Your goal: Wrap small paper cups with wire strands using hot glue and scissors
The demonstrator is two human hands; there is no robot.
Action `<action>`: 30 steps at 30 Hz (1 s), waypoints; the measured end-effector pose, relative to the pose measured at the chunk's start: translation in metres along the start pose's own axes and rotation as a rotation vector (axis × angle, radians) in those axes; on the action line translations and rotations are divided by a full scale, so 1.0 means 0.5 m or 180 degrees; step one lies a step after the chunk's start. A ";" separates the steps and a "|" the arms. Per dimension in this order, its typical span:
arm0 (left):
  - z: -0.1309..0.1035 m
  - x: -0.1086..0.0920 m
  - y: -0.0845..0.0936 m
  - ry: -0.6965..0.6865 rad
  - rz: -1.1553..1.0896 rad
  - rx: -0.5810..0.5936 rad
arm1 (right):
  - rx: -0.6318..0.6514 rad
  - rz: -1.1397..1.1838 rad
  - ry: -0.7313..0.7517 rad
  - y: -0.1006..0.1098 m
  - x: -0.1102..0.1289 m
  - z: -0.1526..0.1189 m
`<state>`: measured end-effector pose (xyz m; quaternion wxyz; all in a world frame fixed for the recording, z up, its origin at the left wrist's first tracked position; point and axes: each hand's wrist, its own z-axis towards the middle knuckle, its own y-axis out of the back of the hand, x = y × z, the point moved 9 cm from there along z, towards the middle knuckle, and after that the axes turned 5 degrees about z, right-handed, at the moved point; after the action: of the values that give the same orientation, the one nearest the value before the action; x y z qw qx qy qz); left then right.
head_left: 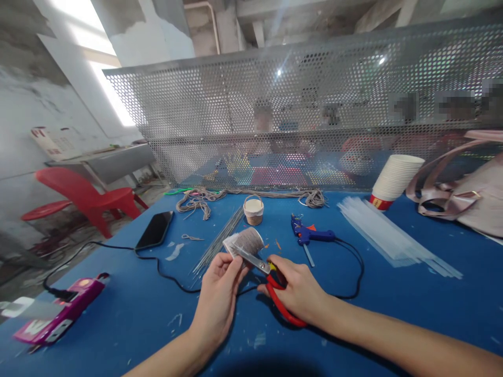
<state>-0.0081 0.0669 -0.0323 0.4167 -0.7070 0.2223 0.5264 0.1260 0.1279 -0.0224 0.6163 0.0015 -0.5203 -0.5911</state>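
Observation:
My left hand (220, 288) pinches the white edge of a small cup wrapped in grey cord (251, 240), tilted on its side above the table. In my right hand (296, 285) is a pair of scissors (281, 301) with red handles, my fingers through the loops. Its blades point left and lie against the cup's white edge; whether they are cutting I cannot tell. Just behind stands a small finished-looking basket (253, 211) with a handle and pale lining. A bundle of thin grey wires (223, 235) lies left of the cup.
A blue glue gun (314, 234) with its cable rests to the right. Clear plastic strips (393, 235), stacked paper cups (396, 178) and a pink bag (471, 188) are farther right. A phone (155, 229) and purple power strip (63, 311) lie left. A perforated metal screen (275, 120) borders the back.

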 end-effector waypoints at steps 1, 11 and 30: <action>0.000 0.000 0.000 -0.0009 0.0002 0.0007 | 0.0022 0.0036 -0.0034 -0.002 -0.002 -0.001; 0.016 -0.026 0.016 -0.0100 0.0064 0.0103 | -0.0027 0.1937 -0.1326 0.014 -0.054 -0.014; 0.018 -0.098 -0.054 -0.0540 0.2603 0.1429 | -0.0036 0.0965 -0.1066 0.026 -0.018 0.071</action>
<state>-0.0099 0.0830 0.0222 0.3344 -0.4085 0.5558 0.6422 0.1151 0.1602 -0.0039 0.6032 -0.1782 -0.6063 -0.4866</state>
